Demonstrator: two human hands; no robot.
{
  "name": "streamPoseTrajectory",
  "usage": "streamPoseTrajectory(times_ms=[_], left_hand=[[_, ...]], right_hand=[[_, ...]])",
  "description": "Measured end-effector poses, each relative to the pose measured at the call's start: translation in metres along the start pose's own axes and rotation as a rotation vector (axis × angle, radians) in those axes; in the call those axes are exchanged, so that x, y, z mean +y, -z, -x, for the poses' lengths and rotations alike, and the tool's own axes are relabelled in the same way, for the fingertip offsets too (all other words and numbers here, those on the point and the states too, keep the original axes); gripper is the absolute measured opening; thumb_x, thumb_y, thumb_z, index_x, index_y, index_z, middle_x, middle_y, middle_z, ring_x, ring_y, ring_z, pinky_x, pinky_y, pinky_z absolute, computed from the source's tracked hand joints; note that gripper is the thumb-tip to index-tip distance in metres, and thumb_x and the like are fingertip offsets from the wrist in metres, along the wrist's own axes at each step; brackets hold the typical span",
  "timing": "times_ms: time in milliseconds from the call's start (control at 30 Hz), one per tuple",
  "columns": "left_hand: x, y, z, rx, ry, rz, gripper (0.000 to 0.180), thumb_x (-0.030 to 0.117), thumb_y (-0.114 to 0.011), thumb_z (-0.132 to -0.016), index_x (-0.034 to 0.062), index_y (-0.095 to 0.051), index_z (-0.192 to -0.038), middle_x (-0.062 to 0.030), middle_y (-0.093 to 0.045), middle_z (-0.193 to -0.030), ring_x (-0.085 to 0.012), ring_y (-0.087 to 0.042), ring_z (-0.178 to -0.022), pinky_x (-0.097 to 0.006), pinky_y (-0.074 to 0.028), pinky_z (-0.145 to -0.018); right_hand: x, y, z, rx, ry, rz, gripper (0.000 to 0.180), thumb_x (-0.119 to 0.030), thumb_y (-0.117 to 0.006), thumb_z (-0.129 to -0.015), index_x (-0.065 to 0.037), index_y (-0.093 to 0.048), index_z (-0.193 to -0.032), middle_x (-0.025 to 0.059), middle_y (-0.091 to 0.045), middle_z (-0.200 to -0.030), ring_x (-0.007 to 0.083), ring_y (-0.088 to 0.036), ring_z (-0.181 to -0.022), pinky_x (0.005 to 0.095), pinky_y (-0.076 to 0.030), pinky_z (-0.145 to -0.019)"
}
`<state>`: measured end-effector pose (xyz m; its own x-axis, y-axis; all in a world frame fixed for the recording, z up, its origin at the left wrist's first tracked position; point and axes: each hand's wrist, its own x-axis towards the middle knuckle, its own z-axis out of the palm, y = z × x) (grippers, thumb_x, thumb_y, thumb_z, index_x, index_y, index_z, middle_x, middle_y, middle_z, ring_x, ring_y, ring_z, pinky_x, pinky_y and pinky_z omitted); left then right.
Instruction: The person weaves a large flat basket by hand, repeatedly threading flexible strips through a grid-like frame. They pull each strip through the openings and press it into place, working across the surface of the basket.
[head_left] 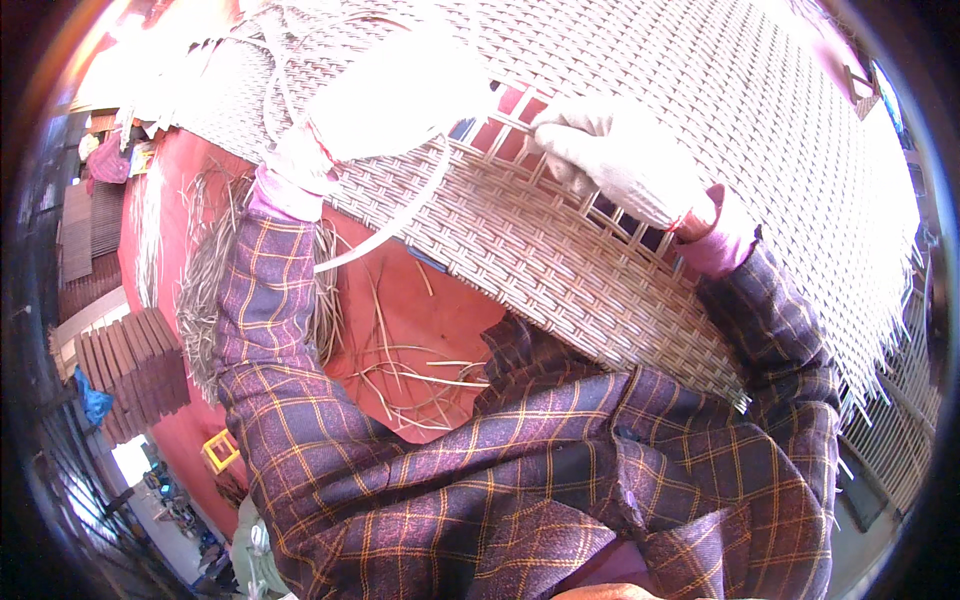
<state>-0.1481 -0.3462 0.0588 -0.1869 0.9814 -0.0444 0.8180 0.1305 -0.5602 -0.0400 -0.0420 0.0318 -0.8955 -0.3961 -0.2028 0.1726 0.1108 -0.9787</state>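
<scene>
A large sheet of light woven strips (560, 265) lies slanted across the red surface in front of me. An open gap (500, 140) in the weave shows bare ladder-like strands. My left hand (400, 95), in a white glove, rests at the gap's left end, its fingers washed out by glare. From beneath it a long pale strip (405, 215) curves down past my left sleeve. My right hand (630, 160), gloved too, lies over the gap with fingers curled, pinching a thin strip (510, 122) at the gap's upper edge. Its palm hides part of the gap.
Bundles of loose strips (210, 270) hang over the red surface (385, 290) on the left, with cut ends scattered near my body. Farther left are a stack of brown slatted pieces (135, 370) and a yellow frame (221, 451). The sheet's right edge bears frayed strip ends (885, 370).
</scene>
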Motion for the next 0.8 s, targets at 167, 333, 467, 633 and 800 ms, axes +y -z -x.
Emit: streamPoseTrajectory(times_ms=[167, 333, 467, 633, 800], left_hand=[[0.021, -0.005, 0.012, 0.012, 0.09, -0.287, 0.052, 0.029, -0.047, -0.115, 0.0167, -0.051, -0.166, -0.0009, -0.052, -0.169, -0.0212, -0.05, -0.154, -0.04, -0.043, -0.125], [0.01, 0.038, -0.008, -0.265, 0.185, 0.212, 0.056, 0.036, -0.038, -0.118, 0.0164, -0.043, -0.17, -0.0028, -0.045, -0.174, -0.0201, -0.042, -0.16, -0.038, -0.039, -0.129], [-0.002, 0.048, -0.03, -0.35, 0.265, 0.589, 0.043, 0.031, -0.047, -0.112, 0.0143, -0.056, -0.151, -0.006, -0.057, -0.149, -0.0233, -0.054, -0.136, -0.039, -0.047, -0.114], [0.011, 0.045, -0.046, 0.431, 0.131, 0.538, 0.023, 0.019, -0.063, -0.102, 0.0064, -0.078, -0.114, -0.0106, -0.077, -0.101, -0.0295, -0.074, -0.093, -0.041, -0.059, -0.086], [0.009, 0.05, -0.054, 0.039, 0.162, 0.924, 0.025, 0.02, -0.061, -0.11, 0.0031, -0.077, -0.119, -0.0103, -0.078, -0.106, -0.0234, -0.075, -0.099, -0.035, -0.06, -0.089]], right_hand=[[-0.003, 0.001, 0.004, 0.002, 0.001, 0.029, 0.026, -0.027, -0.066, -0.106, -0.005, -0.076, -0.097, -0.0017, -0.068, -0.074, 0.0079, -0.063, -0.066, 0.0278, -0.053, -0.063], [-0.014, 0.013, 0.027, 0.14, -0.081, 0.261, 0.028, -0.029, -0.067, -0.105, -0.006, -0.08, -0.11, -0.0004, -0.069, -0.074, 0.0081, -0.065, -0.067, 0.029, -0.055, -0.065], [-0.011, 0.008, 0.033, 0.165, -0.024, 0.311, 0.027, -0.03, -0.069, -0.102, -0.006, -0.081, -0.109, 0.0031, -0.072, -0.078, 0.0111, -0.066, -0.069, 0.0329, -0.055, -0.069], [-0.006, -0.01, 0.025, 0.147, 0.139, 0.282, 0.028, -0.029, -0.069, -0.101, -0.005, -0.082, -0.104, 0.0065, -0.075, -0.083, 0.0168, -0.068, -0.074, 0.0351, -0.054, -0.073], [-0.008, -0.02, 0.011, 0.152, 0.164, 0.207, 0.025, -0.027, -0.068, -0.101, -0.006, -0.08, -0.105, 0.0062, -0.076, -0.084, 0.0161, -0.07, -0.076, 0.0336, -0.055, -0.073]])
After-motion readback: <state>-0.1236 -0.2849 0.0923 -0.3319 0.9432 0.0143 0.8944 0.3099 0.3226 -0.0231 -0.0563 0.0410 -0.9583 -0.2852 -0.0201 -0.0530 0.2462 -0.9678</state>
